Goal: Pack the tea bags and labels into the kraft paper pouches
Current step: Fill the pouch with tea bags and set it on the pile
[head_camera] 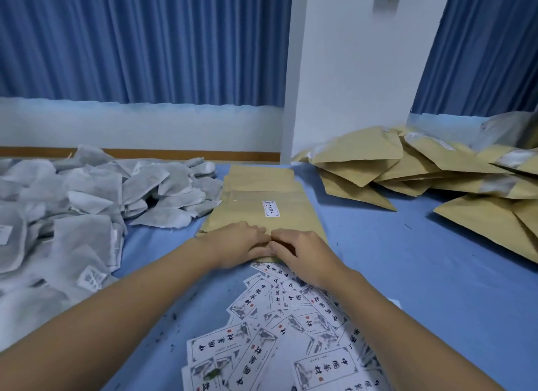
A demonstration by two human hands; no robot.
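Your left hand (241,243) and right hand (302,256) pinch the top pouch (238,213) at 12 o'clock; tea bags (87,201) at 9, labels (276,332) at 6. Catch two pouches together and the mouth likely won't open.

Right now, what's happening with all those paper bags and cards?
A person is packing tea. The left hand and right hand meet at the near edge of the top pouch on a flat stack, seemingly pinching it. Loose tea bags are heaped to the left, printed labels lie nearest the person, and other pouches lie piled on the right.
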